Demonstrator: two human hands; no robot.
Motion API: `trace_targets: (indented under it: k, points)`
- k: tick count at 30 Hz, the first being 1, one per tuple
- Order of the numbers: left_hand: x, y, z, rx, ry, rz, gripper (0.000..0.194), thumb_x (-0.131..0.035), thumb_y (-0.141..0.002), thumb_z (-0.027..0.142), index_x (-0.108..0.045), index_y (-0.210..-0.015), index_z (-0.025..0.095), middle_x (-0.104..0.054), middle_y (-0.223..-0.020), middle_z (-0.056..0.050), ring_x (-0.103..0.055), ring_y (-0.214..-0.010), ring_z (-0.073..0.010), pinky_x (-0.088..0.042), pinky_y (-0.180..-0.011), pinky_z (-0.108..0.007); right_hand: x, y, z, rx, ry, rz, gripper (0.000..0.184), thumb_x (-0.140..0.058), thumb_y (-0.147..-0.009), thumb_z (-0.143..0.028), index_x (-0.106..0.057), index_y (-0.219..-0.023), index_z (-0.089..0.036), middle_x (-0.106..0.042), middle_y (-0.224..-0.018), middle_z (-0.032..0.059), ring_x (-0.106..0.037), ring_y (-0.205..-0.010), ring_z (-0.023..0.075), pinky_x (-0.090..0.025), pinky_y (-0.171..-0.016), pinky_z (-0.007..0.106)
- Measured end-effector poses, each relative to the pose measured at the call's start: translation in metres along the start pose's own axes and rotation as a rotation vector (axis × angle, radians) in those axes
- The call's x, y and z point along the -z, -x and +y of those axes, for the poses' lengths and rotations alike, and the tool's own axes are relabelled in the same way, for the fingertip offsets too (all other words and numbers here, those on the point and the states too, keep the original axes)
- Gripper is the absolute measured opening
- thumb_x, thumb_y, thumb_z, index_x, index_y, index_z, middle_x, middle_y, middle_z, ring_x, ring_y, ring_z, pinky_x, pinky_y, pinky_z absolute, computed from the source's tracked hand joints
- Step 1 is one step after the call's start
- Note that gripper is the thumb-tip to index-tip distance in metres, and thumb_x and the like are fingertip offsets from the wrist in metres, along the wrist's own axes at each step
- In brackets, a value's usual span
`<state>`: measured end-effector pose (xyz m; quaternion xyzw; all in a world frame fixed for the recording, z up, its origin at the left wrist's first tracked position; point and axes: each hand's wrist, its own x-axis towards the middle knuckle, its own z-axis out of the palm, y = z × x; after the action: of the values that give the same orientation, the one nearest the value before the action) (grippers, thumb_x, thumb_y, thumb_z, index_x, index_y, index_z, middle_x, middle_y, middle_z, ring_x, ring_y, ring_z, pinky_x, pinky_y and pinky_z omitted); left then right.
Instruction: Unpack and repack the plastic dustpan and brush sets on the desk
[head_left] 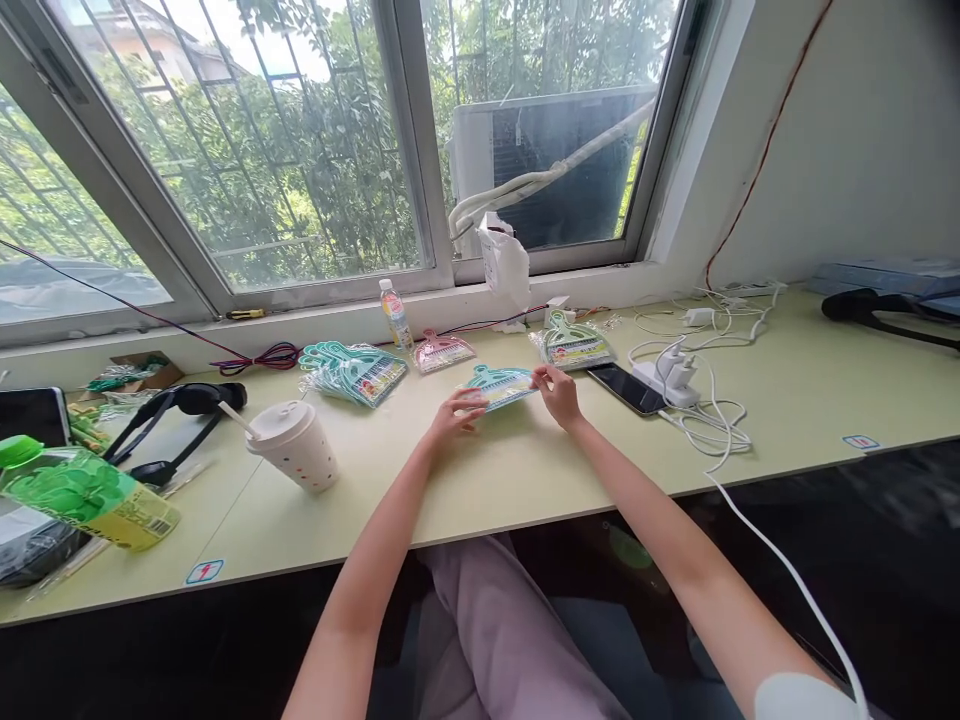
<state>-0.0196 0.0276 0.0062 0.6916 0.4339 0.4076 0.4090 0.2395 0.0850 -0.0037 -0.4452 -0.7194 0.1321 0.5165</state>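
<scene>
A teal comb-shaped packet [501, 385] in clear wrapping lies on the pale green desk [525, 470] between my hands. My left hand [455, 415] pinches its left end with curled fingers. My right hand [556, 394] grips its right end the same way. A stack of like teal packets [352, 372] sits to the left, a pink one [442, 351] behind, and a green pile [574, 343] at the right.
A lidded cup with a straw [294, 445] stands left of my arm. A small bottle [394, 313] is by the window. A phone [626, 388], white chargers and cables [690, 385] lie right. A green bottle [90, 497] and black headset [176, 415] lie far left.
</scene>
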Motion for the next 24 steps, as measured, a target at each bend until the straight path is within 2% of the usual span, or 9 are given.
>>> trace_targets:
  k: [2, 4, 7, 10, 14, 17, 20, 22, 24]
  points:
    - [-0.003, -0.002, 0.000, -0.013, 0.066, 0.060, 0.047, -0.067, -0.079, 0.061, -0.078, -0.104, 0.022, -0.056, -0.137, -0.010, -0.058, -0.120, -0.0297, -0.063, -0.071, -0.030, 0.000, -0.001, 0.002, 0.019, 0.020, 0.016, 0.034, -0.043, -0.096, -0.051, -0.062, -0.091, -0.022, -0.071, -0.088, 0.0084, -0.067, -0.088, 0.0249, -0.046, -0.092, 0.040]
    - [-0.003, -0.004, 0.000, -0.010, 0.123, 0.157, 0.050, -0.067, -0.078, 0.064, -0.079, -0.096, 0.020, -0.060, -0.128, -0.011, -0.061, -0.116, -0.0284, -0.063, -0.075, -0.033, 0.002, -0.003, 0.005, 0.051, 0.018, -0.007, 0.044, -0.037, -0.097, -0.056, -0.064, -0.098, -0.021, -0.069, -0.108, 0.0115, -0.062, -0.109, 0.0262, -0.043, -0.101, 0.043]
    - [-0.004, -0.004, 0.001, -0.013, 0.181, 0.305, 0.049, -0.069, -0.075, 0.063, -0.077, -0.087, 0.016, -0.060, -0.121, -0.011, -0.064, -0.107, -0.0253, -0.063, -0.078, -0.036, 0.004, -0.004, 0.012, 0.030, -0.065, -0.200, 0.056, -0.044, -0.092, -0.066, -0.062, -0.124, -0.023, -0.059, -0.136, 0.0107, -0.049, -0.132, 0.0269, -0.037, -0.111, 0.046]
    - [-0.004, -0.006, 0.000, -0.027, 0.205, 0.365, 0.044, -0.068, -0.078, 0.058, -0.075, -0.083, 0.015, -0.059, -0.115, -0.010, -0.064, -0.103, -0.0217, -0.063, -0.079, -0.036, 0.002, -0.002, 0.016, 0.038, -0.134, -0.436, 0.067, -0.069, -0.076, -0.068, -0.065, -0.128, -0.026, -0.058, -0.140, 0.0096, -0.048, -0.134, 0.0281, -0.034, -0.114, 0.047]
    - [-0.004, -0.011, -0.006, 0.013, 0.153, 0.408, 0.039, -0.065, -0.082, 0.053, -0.071, -0.077, 0.014, -0.054, -0.114, -0.009, -0.063, -0.102, -0.0201, -0.064, -0.075, -0.033, -0.004, 0.001, 0.016, 0.003, -0.245, -0.520, 0.059, -0.056, -0.083, -0.074, -0.077, -0.110, -0.026, -0.064, -0.132, 0.0106, -0.049, -0.135, 0.0272, -0.032, -0.117, 0.046]
    - [-0.003, -0.014, -0.009, 0.065, 0.109, 0.419, 0.036, -0.061, -0.086, 0.047, -0.070, -0.076, 0.013, -0.048, -0.122, -0.010, -0.061, -0.111, -0.0230, -0.064, -0.071, -0.031, -0.006, 0.001, 0.015, -0.087, -0.295, -0.523, 0.065, -0.050, -0.082, -0.079, -0.080, -0.102, -0.026, -0.063, -0.135, 0.0110, -0.049, -0.136, 0.0281, -0.036, -0.115, 0.046]
    - [-0.002, -0.014, -0.010, 0.113, 0.089, 0.366, 0.030, -0.062, -0.088, 0.043, -0.073, -0.084, 0.015, -0.043, -0.137, -0.014, -0.049, -0.133, -0.0283, -0.063, -0.081, -0.032, -0.003, 0.000, 0.014, -0.169, -0.322, -0.497, 0.064, -0.053, -0.081, -0.078, -0.080, -0.104, -0.024, -0.055, -0.146, 0.0104, -0.048, -0.137, 0.0285, -0.041, -0.112, 0.044]
    - [-0.001, -0.014, -0.011, 0.152, 0.132, 0.295, 0.026, -0.065, -0.087, 0.042, -0.075, -0.093, 0.018, -0.048, -0.142, -0.014, -0.044, -0.139, -0.0283, -0.059, -0.092, -0.035, -0.001, 0.000, 0.014, -0.238, -0.377, -0.481, 0.064, -0.057, -0.081, -0.076, -0.079, -0.107, -0.022, -0.044, -0.156, 0.0107, -0.047, -0.139, 0.0301, -0.047, -0.105, 0.043]
    - [0.000, -0.014, -0.013, 0.196, 0.234, 0.225, 0.025, -0.070, -0.085, 0.039, -0.076, -0.097, 0.019, -0.057, -0.138, -0.012, -0.052, -0.133, -0.0267, -0.055, -0.100, -0.037, 0.001, -0.001, 0.014, -0.287, -0.444, -0.461, 0.063, -0.063, -0.078, -0.073, -0.078, -0.107, -0.020, -0.037, -0.160, 0.0115, -0.046, -0.139, 0.0322, -0.052, -0.098, 0.041]
